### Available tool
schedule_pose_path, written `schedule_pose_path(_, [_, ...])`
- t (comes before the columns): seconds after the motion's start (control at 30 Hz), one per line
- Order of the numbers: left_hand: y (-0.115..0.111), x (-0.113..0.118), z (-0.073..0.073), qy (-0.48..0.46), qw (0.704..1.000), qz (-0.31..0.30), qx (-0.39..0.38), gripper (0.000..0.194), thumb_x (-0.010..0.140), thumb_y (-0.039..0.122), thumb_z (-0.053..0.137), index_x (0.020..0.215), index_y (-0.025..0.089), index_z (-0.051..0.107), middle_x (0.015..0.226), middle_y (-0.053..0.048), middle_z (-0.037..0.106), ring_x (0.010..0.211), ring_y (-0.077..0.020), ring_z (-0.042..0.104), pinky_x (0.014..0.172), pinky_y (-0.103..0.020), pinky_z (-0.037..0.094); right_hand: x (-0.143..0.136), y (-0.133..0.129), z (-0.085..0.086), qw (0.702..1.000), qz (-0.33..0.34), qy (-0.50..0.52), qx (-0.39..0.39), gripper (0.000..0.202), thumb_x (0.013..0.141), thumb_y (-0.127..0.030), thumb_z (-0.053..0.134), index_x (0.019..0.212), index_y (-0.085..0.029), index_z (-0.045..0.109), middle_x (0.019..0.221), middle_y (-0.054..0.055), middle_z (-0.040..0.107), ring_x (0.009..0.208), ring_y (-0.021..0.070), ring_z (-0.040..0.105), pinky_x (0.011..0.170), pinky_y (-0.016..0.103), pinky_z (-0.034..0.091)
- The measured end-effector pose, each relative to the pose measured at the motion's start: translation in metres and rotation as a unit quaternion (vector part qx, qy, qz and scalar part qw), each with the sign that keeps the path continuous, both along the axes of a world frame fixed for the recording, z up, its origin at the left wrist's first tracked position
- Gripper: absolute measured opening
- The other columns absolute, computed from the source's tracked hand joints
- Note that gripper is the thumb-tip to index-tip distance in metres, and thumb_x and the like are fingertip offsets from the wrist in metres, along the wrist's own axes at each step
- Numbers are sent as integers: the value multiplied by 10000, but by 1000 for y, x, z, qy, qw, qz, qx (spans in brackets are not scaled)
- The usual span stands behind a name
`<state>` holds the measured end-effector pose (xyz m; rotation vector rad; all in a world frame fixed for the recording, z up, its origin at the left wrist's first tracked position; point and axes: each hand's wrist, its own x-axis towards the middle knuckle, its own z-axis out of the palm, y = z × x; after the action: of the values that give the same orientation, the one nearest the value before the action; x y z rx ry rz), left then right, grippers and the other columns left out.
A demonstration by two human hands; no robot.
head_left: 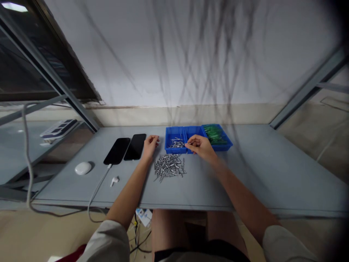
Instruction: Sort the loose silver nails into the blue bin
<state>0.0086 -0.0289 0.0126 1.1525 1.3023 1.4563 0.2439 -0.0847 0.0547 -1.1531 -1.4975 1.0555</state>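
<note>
A pile of thin silver metal pins (169, 167), which look like blind rivets, lies on the table in front of me. Behind it, the left blue bin (176, 150) holds more of these rivets (176, 142). My right hand (201, 145) is over the front of the middle blue bin (193, 130), its fingertips pinched on what looks like one rivet pointing left. My left hand (151, 145) rests left of the bins with curled fingers; anything inside them is too small to make out. Green plastic-wrapped items (215, 134) fill the right blue bin (226, 147).
Two black phones (117, 151) (135, 146) lie left of my left hand, one with a white cable (99, 185). A white earbud (115, 180) and a white rounded case (83, 168) are nearer the left edge. A power strip (59, 130) sits far left.
</note>
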Motion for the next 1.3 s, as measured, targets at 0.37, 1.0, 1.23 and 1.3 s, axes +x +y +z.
schedule_pose_path(0.37, [-1, 0, 0, -5, 1000, -4, 5, 322, 633, 467, 700, 728, 172, 612, 663, -8, 581, 544, -87, 471, 531, -220, 381, -3, 3, -18, 997, -14, -74, 8, 376, 748, -387, 639, 1044, -156, 656, 854, 76, 712, 470, 112, 576, 453, 255, 478])
schedule_pose_path(1.0, [1, 0, 0, 0, 1000, 2, 2, 285, 642, 442, 695, 712, 177, 613, 648, -4, 576, 543, -92, 477, 529, -225, 379, 5, -13, 1, 917, 130, -373, 49, 236, 750, -284, 669, 960, -185, 706, 730, 12, 667, 642, 137, 586, 583, 235, 364])
schedule_pose_path(1.23, [0, 0, 0, -2, 1000, -1, 6, 273, 649, 437, 689, 700, 179, 616, 652, -8, 579, 549, -94, 475, 525, -224, 378, 0, -17, 2, 875, 154, -458, 12, 345, 695, -366, 733, 1000, -212, 687, 701, 4, 664, 658, 167, 602, 553, 237, 325])
schedule_pose_path(1.3, [0, 0, 0, -4, 1000, -2, 8, 274, 648, 437, 691, 701, 178, 617, 657, -9, 580, 551, -94, 475, 527, -224, 377, -2, -17, 2, 870, 159, -468, 6, 359, 693, -368, 736, 1012, -216, 676, 699, 3, 665, 673, 172, 606, 560, 238, 323])
